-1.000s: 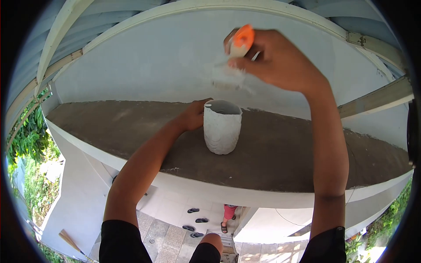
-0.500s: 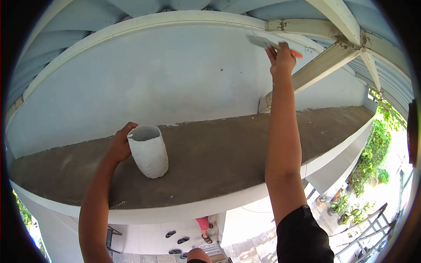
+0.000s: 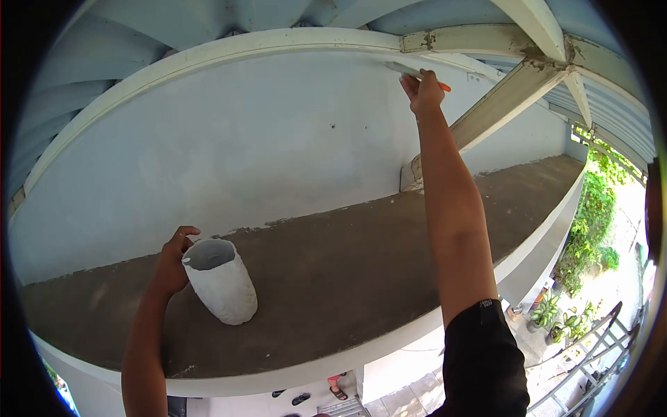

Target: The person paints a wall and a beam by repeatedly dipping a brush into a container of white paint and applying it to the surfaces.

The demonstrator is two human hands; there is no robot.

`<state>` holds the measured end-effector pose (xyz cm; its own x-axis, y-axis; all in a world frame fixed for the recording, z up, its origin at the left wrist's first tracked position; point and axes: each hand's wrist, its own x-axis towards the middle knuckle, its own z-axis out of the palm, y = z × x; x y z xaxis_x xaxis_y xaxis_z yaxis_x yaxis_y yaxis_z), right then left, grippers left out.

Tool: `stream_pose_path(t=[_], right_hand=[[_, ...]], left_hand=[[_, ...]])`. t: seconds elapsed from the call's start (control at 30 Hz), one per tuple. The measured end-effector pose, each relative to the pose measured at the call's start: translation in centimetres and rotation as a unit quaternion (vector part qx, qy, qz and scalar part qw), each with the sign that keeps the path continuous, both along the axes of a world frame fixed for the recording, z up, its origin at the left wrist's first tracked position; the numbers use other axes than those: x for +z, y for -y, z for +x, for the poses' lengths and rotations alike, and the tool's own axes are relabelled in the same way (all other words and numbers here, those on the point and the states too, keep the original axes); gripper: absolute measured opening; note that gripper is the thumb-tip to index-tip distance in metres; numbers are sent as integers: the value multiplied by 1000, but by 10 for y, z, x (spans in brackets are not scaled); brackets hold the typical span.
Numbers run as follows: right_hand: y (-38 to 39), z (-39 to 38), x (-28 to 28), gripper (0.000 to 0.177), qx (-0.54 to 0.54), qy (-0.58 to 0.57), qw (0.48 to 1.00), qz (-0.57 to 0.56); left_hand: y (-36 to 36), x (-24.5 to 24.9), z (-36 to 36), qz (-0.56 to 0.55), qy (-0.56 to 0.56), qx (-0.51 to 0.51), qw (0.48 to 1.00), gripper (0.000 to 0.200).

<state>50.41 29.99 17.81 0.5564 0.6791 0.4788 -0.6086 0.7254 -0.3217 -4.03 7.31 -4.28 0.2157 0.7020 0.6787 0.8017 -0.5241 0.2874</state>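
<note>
My right hand is raised at the end of a stretched arm, its fingers closed round a paintbrush with an orange handle end. The brush's pale head is at the upper part of the light blue-grey wall, just under the curved beam. Lower left, my left hand grips the far left side of a white, paint-crusted pot. This pot leans on the brown ledge, its mouth towards me and grey inside. Part of the left hand is hidden behind the rim.
A brown ledge with a white front edge runs along the wall. Pale roof beams slant down at the right. Far below are a person's foot in a sandal, potted plants and a metal ladder.
The view has tilted up, so ledge and pot sit lower in it. Against the wall, the brush has shifted slightly up and right. Both hands keep their hold.
</note>
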Motion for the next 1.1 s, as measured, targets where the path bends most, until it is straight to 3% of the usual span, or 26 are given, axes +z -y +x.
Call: stream_pose_path(t=[0.17,0.23,0.27,0.37,0.4,0.47,0.53,0.6,0.67,0.73,0.8,0.9,0.93,1.0,1.1], right_hand=[[-25,-17,10,33,-25,-19,999,26],[-28,-18,1,28,-102,80,990,-62],[-28,-15,-2,28,-102,79,990,-65],[-15,9,-5,37,-239,241,919,-201],[-14,20,2,37,-240,242,917,-205],[-4,33,19,39,-308,347,856,-230],[4,26,29,38,-313,319,868,-215],[-7,18,36,36,-121,121,985,-26],[-24,10,31,34,-76,125,989,12],[-44,2,24,33,-137,134,980,-62],[-29,-3,8,36,-130,144,978,-81],[-15,24,8,34,-349,401,803,-271],[-15,33,9,34,-350,404,799,-274],[-4,42,12,32,-369,524,694,-328],[-14,44,-1,33,-375,552,665,-336]], left_hand=[[2,3,1,-11,6,5,1000,47],[-7,1,-4,-28,112,-29,993,38],[-10,0,-8,-31,111,-29,993,38],[-5,4,-2,4,68,2,998,28],[-3,7,3,-2,95,-7,995,25],[-2,10,7,-6,124,-17,992,23],[-1,11,8,-43,216,-38,975,21],[-2,10,7,-35,208,-42,977,20],[-3,7,4,-29,198,-45,979,20],[-3,7,1,-32,183,-27,982,17],[-4,7,1,-38,196,-42,979,16],[1,15,9,-52,208,-52,975,14],[3,16,13,-60,203,-45,976,13],[1,12,12,-47,180,-53,981,14],[4,15,14,-28,138,-50,989,15]])
